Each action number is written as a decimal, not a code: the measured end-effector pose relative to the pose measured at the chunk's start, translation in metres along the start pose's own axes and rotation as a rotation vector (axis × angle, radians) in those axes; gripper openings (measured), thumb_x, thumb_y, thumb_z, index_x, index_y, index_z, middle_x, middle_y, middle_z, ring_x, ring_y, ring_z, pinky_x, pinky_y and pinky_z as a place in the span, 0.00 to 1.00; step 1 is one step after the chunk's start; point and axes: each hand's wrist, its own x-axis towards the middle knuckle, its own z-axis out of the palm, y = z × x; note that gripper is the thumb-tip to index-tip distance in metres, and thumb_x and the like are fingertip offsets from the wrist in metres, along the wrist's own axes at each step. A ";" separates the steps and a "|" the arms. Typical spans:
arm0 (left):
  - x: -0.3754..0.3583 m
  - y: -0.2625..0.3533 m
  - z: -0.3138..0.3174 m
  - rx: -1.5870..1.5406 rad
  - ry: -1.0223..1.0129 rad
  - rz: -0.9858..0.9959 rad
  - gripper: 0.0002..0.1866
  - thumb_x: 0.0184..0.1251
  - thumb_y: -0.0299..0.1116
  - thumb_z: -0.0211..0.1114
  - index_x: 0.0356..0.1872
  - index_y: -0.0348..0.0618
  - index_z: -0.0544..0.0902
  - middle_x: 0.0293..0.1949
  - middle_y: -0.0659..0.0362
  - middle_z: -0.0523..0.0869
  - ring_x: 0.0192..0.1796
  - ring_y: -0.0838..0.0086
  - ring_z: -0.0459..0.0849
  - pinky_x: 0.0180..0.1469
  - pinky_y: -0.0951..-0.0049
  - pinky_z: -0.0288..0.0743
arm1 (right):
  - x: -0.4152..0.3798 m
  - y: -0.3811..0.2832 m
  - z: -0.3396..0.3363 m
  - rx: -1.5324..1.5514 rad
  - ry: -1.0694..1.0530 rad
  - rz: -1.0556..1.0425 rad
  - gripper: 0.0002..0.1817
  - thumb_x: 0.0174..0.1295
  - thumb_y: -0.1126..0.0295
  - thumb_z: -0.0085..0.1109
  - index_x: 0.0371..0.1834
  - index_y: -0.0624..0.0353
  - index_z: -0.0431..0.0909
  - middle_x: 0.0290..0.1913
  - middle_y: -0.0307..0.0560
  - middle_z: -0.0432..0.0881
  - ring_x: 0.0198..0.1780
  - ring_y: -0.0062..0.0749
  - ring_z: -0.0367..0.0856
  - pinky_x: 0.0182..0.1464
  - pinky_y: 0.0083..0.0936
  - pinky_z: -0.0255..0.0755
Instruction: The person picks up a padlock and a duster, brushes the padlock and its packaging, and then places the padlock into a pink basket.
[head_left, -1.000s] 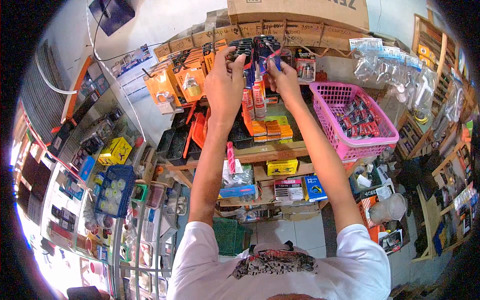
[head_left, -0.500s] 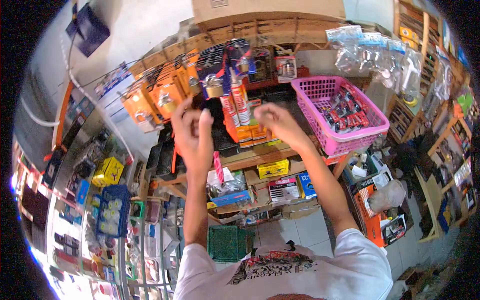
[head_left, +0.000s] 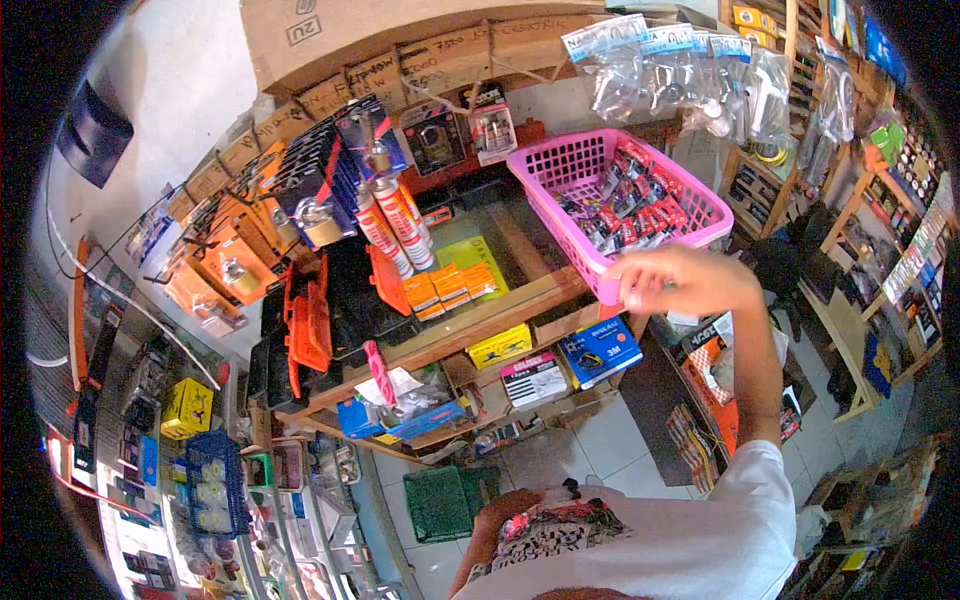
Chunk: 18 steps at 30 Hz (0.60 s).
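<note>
My right hand [head_left: 690, 280] is at the near side of a pink plastic basket [head_left: 560, 210], its fingers curled at the front corner and covering part of the front wall. Small red-and-black packs [head_left: 640, 215] lie heaped in the basket. Low at my body, by the white shirt [head_left: 660, 530], part of my left arm [head_left: 490, 530] shows; the fingers of my left hand cannot be made out. Left of the basket, red-and-white tubes [head_left: 400, 220] stand beside small orange boxes [head_left: 450, 287].
Padlocks on orange cards [head_left: 235, 275] hang at the left. Clear bags [head_left: 690, 85] hang behind the basket. Below the wooden edge [head_left: 470, 325] are a yellow box [head_left: 500, 346] and a blue box [head_left: 600, 352]. A green crate [head_left: 437, 503] is on the tiled floor.
My left hand has dropped from in front of the padlocks down to my body. My right hand has moved right, from near the tubes to the basket's front. The view has shifted.
</note>
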 end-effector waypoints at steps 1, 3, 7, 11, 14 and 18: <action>0.006 -0.019 0.009 -0.077 -0.045 -0.114 0.33 0.72 0.56 0.56 0.62 0.36 0.74 0.59 0.48 0.80 0.60 0.60 0.79 0.64 0.59 0.69 | 0.001 0.002 -0.013 -0.087 0.065 0.050 0.20 0.69 0.62 0.59 0.60 0.58 0.75 0.37 0.40 0.83 0.38 0.20 0.80 0.41 0.23 0.75; 0.013 -0.049 0.018 -0.165 -0.009 -0.223 0.32 0.72 0.56 0.56 0.62 0.36 0.74 0.59 0.48 0.80 0.59 0.60 0.79 0.64 0.59 0.70 | 0.012 0.013 -0.039 -0.223 0.172 0.151 0.17 0.70 0.61 0.58 0.56 0.58 0.77 0.33 0.41 0.82 0.36 0.19 0.78 0.40 0.21 0.73; 0.009 -0.094 0.026 -0.269 0.145 -0.361 0.32 0.72 0.56 0.56 0.62 0.36 0.74 0.59 0.48 0.80 0.59 0.60 0.79 0.63 0.59 0.70 | 0.060 0.099 -0.081 -0.473 0.246 0.201 0.18 0.68 0.55 0.58 0.45 0.59 0.82 0.33 0.51 0.84 0.36 0.36 0.84 0.40 0.32 0.75; -0.003 -0.108 0.034 -0.340 0.239 -0.452 0.32 0.72 0.56 0.56 0.62 0.37 0.74 0.59 0.48 0.80 0.59 0.60 0.79 0.63 0.59 0.70 | 0.104 0.186 -0.095 -0.792 0.019 0.427 0.24 0.63 0.47 0.60 0.38 0.62 0.85 0.39 0.57 0.86 0.40 0.49 0.85 0.45 0.43 0.76; -0.006 -0.110 0.046 -0.375 0.287 -0.506 0.32 0.72 0.56 0.56 0.62 0.37 0.74 0.59 0.48 0.80 0.59 0.61 0.79 0.63 0.59 0.71 | 0.127 0.205 -0.092 -0.876 -0.125 0.506 0.26 0.58 0.45 0.63 0.44 0.60 0.86 0.44 0.58 0.87 0.46 0.49 0.86 0.49 0.43 0.77; -0.005 -0.105 0.059 -0.423 0.333 -0.569 0.32 0.72 0.56 0.56 0.62 0.37 0.74 0.59 0.49 0.80 0.59 0.61 0.80 0.62 0.59 0.71 | 0.148 0.184 -0.094 -0.835 -0.142 0.619 0.24 0.52 0.55 0.64 0.46 0.61 0.85 0.46 0.55 0.87 0.48 0.46 0.86 0.49 0.41 0.78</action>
